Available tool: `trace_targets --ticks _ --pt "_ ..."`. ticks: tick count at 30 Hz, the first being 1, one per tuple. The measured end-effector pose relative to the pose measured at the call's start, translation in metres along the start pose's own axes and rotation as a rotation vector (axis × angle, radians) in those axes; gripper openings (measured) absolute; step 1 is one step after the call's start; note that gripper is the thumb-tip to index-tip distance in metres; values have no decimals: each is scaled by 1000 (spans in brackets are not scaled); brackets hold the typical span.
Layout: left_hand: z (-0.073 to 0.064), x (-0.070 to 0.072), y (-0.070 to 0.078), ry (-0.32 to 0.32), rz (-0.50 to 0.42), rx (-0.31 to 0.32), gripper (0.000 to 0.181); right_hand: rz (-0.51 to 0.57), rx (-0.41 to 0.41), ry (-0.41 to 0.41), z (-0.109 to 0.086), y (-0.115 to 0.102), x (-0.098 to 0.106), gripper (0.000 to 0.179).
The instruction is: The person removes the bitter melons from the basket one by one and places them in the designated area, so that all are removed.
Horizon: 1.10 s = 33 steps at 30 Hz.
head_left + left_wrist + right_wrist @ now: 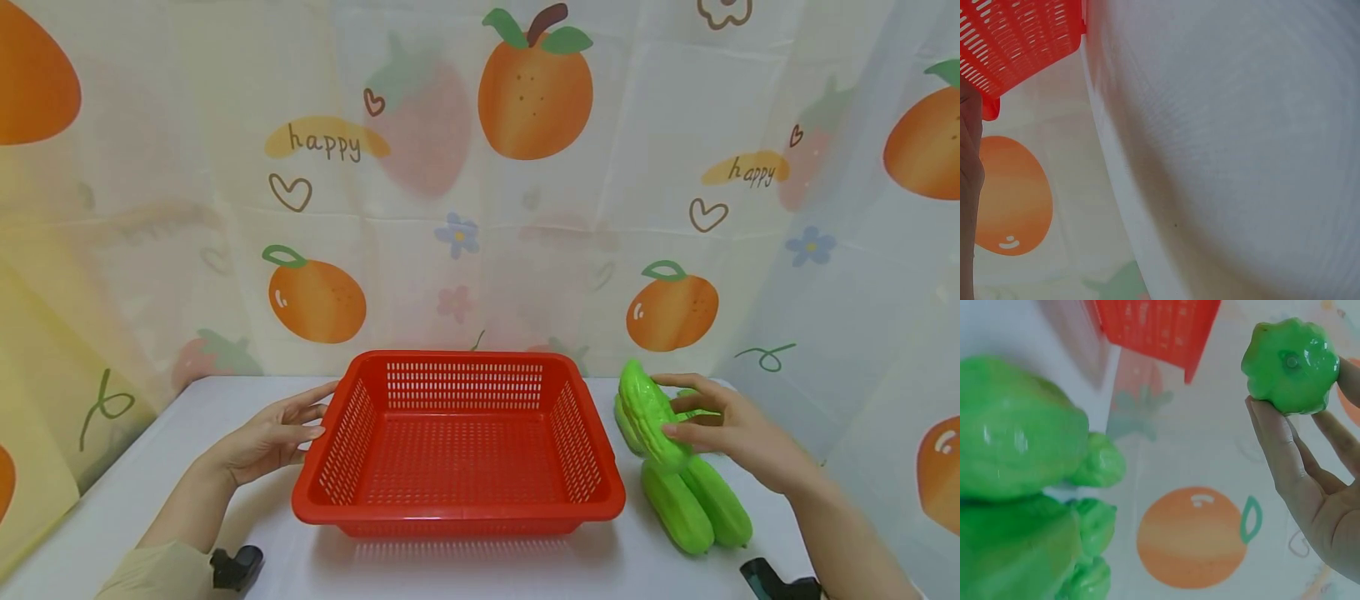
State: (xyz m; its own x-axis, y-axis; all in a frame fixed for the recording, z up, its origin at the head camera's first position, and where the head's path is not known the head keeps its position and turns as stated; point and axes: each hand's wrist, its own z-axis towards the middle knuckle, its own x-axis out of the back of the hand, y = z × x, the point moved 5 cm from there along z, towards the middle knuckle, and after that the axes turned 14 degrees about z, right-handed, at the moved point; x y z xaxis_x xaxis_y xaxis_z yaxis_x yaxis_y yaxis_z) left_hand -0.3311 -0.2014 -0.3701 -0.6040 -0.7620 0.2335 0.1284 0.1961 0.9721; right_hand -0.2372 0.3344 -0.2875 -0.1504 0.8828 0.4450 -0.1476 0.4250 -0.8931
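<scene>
My right hand [738,429] pinches a bumpy light-green bitter melon [651,417] between thumb and fingers. In the right wrist view the bitter melon [1291,365] shows its rounded end, held up off the table. Just right of a red plastic basket [457,454], two smoother green gourd-like vegetables [678,510] lie side by side. More green vegetables [1094,519] lie behind them, partly hidden by the bitter melon and the hand. At the basket's left rim is my left hand [273,437], its loosely extended fingers touching the edge; the left wrist view shows little of it.
The basket has slotted walls, and its bare floor shows. A white table [270,554] carries everything. Behind it hangs a curtain [525,292] printed with oranges and hearts. Dark wrist devices [236,568] are strapped near both hands.
</scene>
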Motion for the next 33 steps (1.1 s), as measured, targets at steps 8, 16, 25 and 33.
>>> trace_targets --ticks 8,16,25,33 --pt "0 0 1 -14 -5 -5 68 -22 -10 -2 -5 12 22 57" --pt "0 0 1 -21 -9 -12 67 -27 -64 -42 -9 30 45 58" --pt "0 0 0 -13 -2 -2 68 20 -167 -76 -14 53 64 64" --pt "0 0 0 -15 -1 -5 67 42 -242 -90 -19 76 79 64"
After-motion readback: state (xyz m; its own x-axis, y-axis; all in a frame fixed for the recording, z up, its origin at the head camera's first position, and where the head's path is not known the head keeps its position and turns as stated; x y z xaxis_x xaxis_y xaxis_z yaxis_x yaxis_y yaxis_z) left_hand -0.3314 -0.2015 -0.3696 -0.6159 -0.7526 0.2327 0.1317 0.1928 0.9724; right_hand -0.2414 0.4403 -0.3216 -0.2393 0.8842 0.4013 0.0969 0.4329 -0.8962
